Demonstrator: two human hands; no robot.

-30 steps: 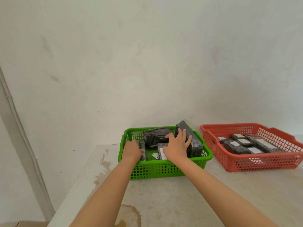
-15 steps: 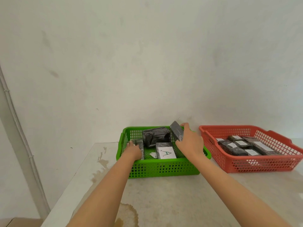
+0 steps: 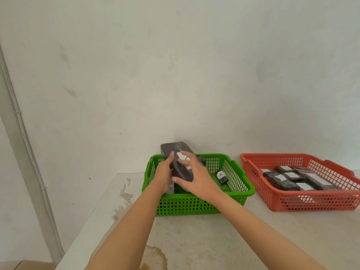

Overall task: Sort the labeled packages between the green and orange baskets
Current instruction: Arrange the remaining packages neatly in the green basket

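A: near to far. Bottom centre of frame: stained table (image 3: 194,240), both forearms running up to the middle. Left hand (image 3: 162,175) and right hand (image 3: 196,179) meet over the green basket (image 3: 194,205)

B: holding what?

A: one long black-wrapped package (image 3: 180,160), tilted, top end poking above the basket's back rim. Left fingers are curled around its left edge. Right hand cups it from the lower right, fingers spread, fingertips over the white label (image 3: 182,156). Both have contact, neither is a tight fist

B: label readable?

A: no, mostly covered and blurred. Can't tell the letter

B: rest of the green one?

A: a small package marked A (image 3: 221,177) on the floor, right of the hands. More dark packages sit under the hands, mostly hidden

B: orange basket?

A: orange basket (image 3: 303,199) at middle right, just beside green, not touching. Several labelled black packages lie flat inside

B: step?

A: my read: inspecting a pick, mid-sort. Next move needs the label uncovered and read, then either carry it right and lay it flat in orange, or put it back down in green
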